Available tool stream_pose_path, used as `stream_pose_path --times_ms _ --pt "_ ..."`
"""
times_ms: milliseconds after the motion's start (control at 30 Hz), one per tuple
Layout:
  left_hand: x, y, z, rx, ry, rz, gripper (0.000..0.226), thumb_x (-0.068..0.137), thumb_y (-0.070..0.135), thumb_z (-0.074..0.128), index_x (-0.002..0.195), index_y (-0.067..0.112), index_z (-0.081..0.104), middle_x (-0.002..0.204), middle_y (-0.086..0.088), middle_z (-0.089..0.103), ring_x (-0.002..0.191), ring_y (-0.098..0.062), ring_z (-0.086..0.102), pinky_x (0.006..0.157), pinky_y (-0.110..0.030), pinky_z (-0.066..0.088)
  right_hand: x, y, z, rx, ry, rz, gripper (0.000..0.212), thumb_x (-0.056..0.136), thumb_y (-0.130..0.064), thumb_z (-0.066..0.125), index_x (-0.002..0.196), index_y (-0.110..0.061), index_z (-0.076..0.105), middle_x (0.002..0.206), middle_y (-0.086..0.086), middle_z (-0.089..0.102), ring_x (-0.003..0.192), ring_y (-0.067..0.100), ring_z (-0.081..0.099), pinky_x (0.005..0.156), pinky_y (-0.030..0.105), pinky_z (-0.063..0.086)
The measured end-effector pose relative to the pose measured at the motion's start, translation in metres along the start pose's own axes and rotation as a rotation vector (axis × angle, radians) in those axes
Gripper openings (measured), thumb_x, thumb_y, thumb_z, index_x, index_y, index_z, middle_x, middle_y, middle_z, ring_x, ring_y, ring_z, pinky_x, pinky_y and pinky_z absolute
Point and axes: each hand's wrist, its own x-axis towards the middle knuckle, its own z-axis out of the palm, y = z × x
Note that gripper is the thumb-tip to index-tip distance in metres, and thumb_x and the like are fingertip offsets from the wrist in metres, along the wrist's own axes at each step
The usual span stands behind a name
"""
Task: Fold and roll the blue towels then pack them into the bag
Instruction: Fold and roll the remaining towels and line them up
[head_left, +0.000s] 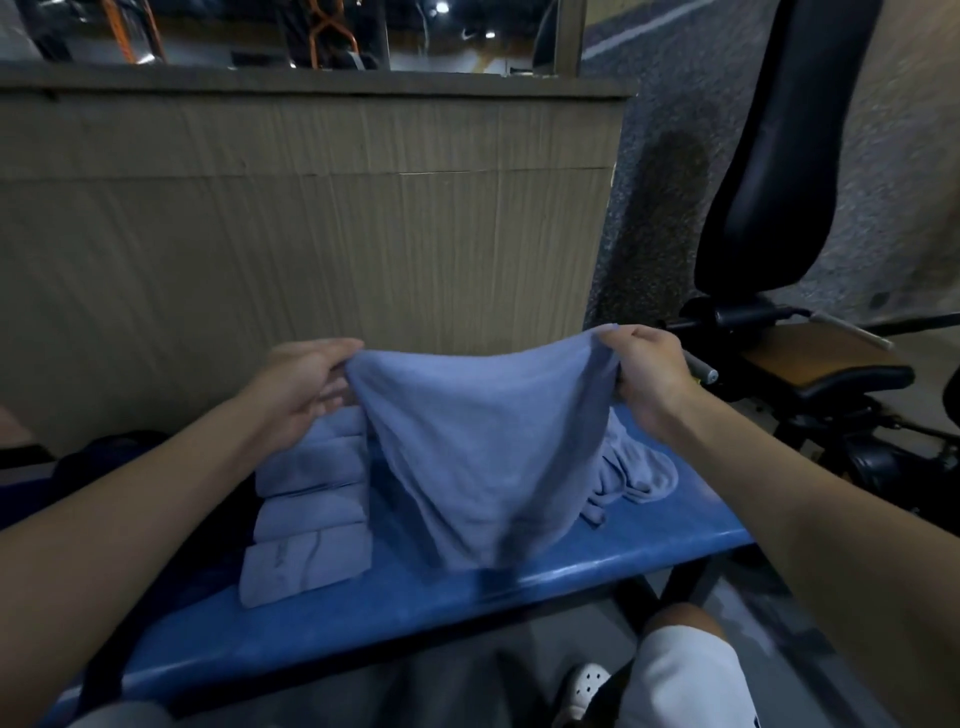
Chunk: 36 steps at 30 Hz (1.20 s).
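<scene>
Left hand (304, 387) and right hand (647, 376) fingers apparently pinch blue towel (467, 452).

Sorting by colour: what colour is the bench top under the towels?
Blue padded bench top, head view.

On bench (467, 597): rolled towels (311, 499) left; loose towel (639, 478) right; held towel (467, 441) between.

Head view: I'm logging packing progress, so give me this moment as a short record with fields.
held towel: blue, spread open, hanging over the bench
left hand: pinches its top left corner
right hand: pinches its top right corner
rolled towels: several in a row on the bench, left of the held towel
loose towel: crumpled on the bench, at the right
bag: cannot tell
</scene>
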Motion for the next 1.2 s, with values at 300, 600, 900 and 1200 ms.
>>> stream_pose_path --times_ms 300,600,900,1200 --pt "0.002 0.021 -0.017 0.28 0.14 0.433 0.014 0.086 -0.003 0.067 0.086 0.011 0.064 0.071 -0.007 0.061 0.044 0.004 0.053 0.046 -0.008 0.042 0.006 -0.006 0.002 -0.055 0.031 -0.064 0.02 0.093 -0.013 0.061 0.075 -0.013 0.055 0.08 0.008 0.053 0.074 0.019 0.049 0.064 0.031 0.042" --pt "0.003 0.016 -0.023 0.374 0.125 0.422 0.016 0.087 -0.001 0.066 0.076 0.008 0.06 0.057 -0.01 0.057 0.033 -0.002 0.046 0.036 -0.014 0.038 0.013 -0.004 -0.001 -0.09 0.045 -0.102 0.019 0.089 -0.02 0.069 0.076 -0.011 0.059 0.075 0.011 0.057 0.073 0.022 0.054 0.067 0.035 0.048" --pt "-0.004 0.024 -0.023 0.126 -0.058 0.187 0.012 0.088 0.004 0.067 0.098 0.012 0.069 0.079 -0.003 0.068 0.069 -0.01 0.063 0.062 -0.017 0.054 0.008 -0.004 -0.007 0.019 -0.026 -0.01 0.038 0.074 -0.042 0.076 0.089 -0.009 0.063 0.083 0.013 0.055 0.076 0.026 0.051 0.067 0.038 0.043" --pt "-0.002 0.024 -0.033 0.304 0.132 0.392 0.024 0.077 -0.002 0.076 0.091 0.014 0.066 0.086 -0.012 0.065 0.071 -0.013 0.062 0.057 -0.012 0.052 0.003 -0.005 -0.01 0.028 -0.147 -0.073 0.01 0.093 -0.008 0.062 0.085 -0.002 0.062 0.075 0.01 0.064 0.065 0.014 0.063 0.056 0.023 0.05"
